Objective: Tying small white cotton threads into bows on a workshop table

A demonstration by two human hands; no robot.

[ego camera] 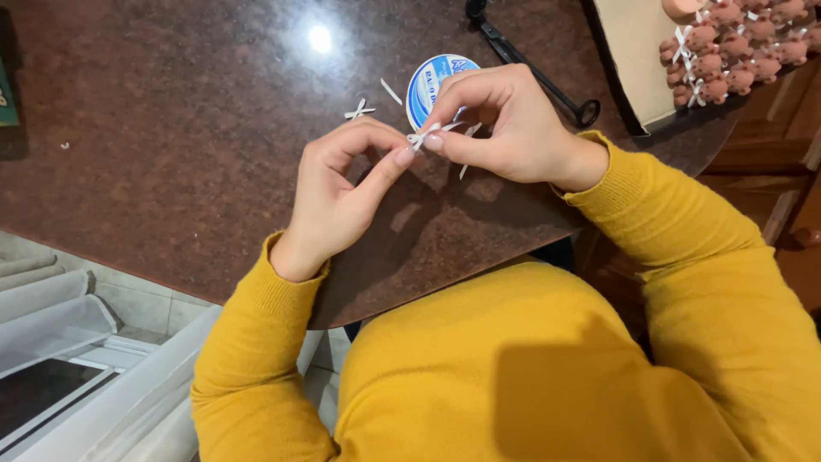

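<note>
Tiny white ribbon bow [421,137] pinched between both hands, held just above the tabletop [171,128], near frame centre-top. Left hand [342,188] at 7 o'clock of the bow, thumb and forefinger tips grasping its left side. Right hand [505,124] at 3 o'clock, fingers [438,141] clenched on the bow's right side; loose tails hang down toward 5 o'clock.

Step, as I judge it: tying or tightening the bow's knot, loops already formed. Next move likely calls for a steady opposing pull with both pinches, small force, keeping the loops even so the knot doesn't slip.

Outward: blue-and-white ribbon spool [432,85] flat on the tabletop at 12 o'clock, touching or just behind the right fingers. A finished white bow [360,110] lies at 10 o'clock, a short ribbon scrap [391,91] beside it. Black scissors [530,64] at 1 o'clock, well apart. Tray [629,51] at 2 o'clock, far corner, holding small pink figures [740,47] with white bows. Yellow sleeves, dark speckled stone top.
</note>
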